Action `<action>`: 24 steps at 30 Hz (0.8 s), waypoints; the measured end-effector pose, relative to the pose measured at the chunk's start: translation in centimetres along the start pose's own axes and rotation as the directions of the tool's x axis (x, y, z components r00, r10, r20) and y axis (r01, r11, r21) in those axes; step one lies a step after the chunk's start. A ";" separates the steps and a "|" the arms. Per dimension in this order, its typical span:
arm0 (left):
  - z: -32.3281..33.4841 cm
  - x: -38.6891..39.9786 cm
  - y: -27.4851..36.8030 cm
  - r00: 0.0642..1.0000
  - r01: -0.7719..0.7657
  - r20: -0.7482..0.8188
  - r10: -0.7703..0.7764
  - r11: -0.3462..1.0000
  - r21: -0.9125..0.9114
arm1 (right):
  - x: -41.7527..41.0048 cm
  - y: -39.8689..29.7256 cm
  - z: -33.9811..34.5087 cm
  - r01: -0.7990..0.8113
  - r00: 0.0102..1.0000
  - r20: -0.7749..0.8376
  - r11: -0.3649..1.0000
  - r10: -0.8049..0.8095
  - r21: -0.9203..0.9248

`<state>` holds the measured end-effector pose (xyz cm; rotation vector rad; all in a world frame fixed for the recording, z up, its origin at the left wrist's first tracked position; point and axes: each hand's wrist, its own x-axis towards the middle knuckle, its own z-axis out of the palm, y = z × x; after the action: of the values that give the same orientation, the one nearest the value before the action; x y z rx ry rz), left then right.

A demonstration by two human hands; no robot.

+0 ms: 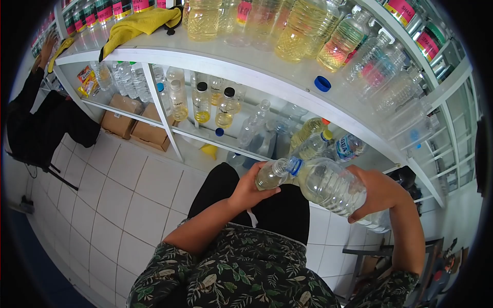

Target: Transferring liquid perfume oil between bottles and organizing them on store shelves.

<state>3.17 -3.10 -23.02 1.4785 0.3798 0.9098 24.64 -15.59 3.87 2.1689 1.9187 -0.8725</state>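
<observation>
My left hand (252, 188) grips a small clear plastic bottle (271, 175), tilted with its uncapped mouth towards the upper right. In my right hand (379, 192) is a large clear plastic bottle (333, 186), tipped nearly on its side. Its blue-ringed neck (294, 166) meets the small bottle's mouth; whether they touch I cannot tell. Some pale liquid shows in the large bottle, but its level is unclear. Both bottles are held above my lap, in front of the shelf. A loose blue cap (322, 83) lies on the white shelf top (269, 73).
Bottles of yellowish liquid (296, 34) and clear bottles (373, 65) line the shelf top, near a yellow cloth (142, 27). Below stand black-capped bottles (227, 107), a yellow funnel (209, 151) and cardboard boxes (121, 115). Another person (50, 111) sits at the far left.
</observation>
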 end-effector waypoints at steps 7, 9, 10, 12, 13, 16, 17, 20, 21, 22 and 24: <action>-0.1 0.0 0.3 1.000 -0.005 0.001 0.004 0.999 0.040 | 0.0 0.1 0.0 0.013 1.000 -0.011 1.000 -0.013 -0.019; -0.1 0.0 0.5 1.000 0.009 0.002 -0.009 0.999 0.053 | 0.1 0.0 0.0 -0.007 1.000 0.000 1.000 0.007 -0.014; -0.1 0.0 0.4 1.000 0.010 0.001 -0.010 0.999 0.053 | 0.1 0.0 0.0 -0.027 1.000 0.011 1.000 0.027 -0.009; -0.1 0.0 0.0 1.000 -0.014 -0.002 0.014 1.000 0.028 | 0.1 -0.1 -0.1 -0.021 1.000 0.007 1.000 0.021 -0.011; -0.1 0.0 0.0 1.000 -0.013 -0.002 0.013 1.000 0.028 | 0.1 -0.1 -0.1 -0.015 1.000 0.003 1.000 0.015 -0.012; -0.2 -0.1 0.1 1.000 -0.003 -0.007 0.004 0.998 0.066 | 0.2 -0.1 0.0 -0.009 1.000 0.004 1.000 0.009 -0.001; -0.2 -0.1 0.0 1.000 -0.006 -0.010 0.006 0.998 0.065 | 0.2 -0.1 -0.1 -0.009 1.000 0.004 1.000 0.009 -0.001; -0.2 -0.1 0.4 1.000 0.007 -0.012 -0.006 0.997 0.070 | 0.2 -0.2 -0.1 -0.015 1.000 0.005 1.000 0.015 -0.027; -0.3 -0.1 0.5 1.000 0.021 -0.011 -0.020 0.997 0.076 | 0.2 -0.2 -0.2 -0.019 1.000 0.011 0.999 0.019 -0.028; -0.3 -0.1 0.4 1.000 0.021 -0.012 -0.021 0.997 0.076 | 0.3 -0.3 -0.2 -0.024 1.000 0.016 0.999 0.024 -0.029; -0.2 -0.1 0.1 1.000 0.006 -0.013 -0.005 0.999 0.041 | 0.3 -0.1 -0.1 -0.013 1.000 0.013 1.000 0.013 -0.026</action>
<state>2.96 -3.02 -22.96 1.5092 0.4141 0.9120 24.57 -15.27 3.86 2.1526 1.8972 -0.8529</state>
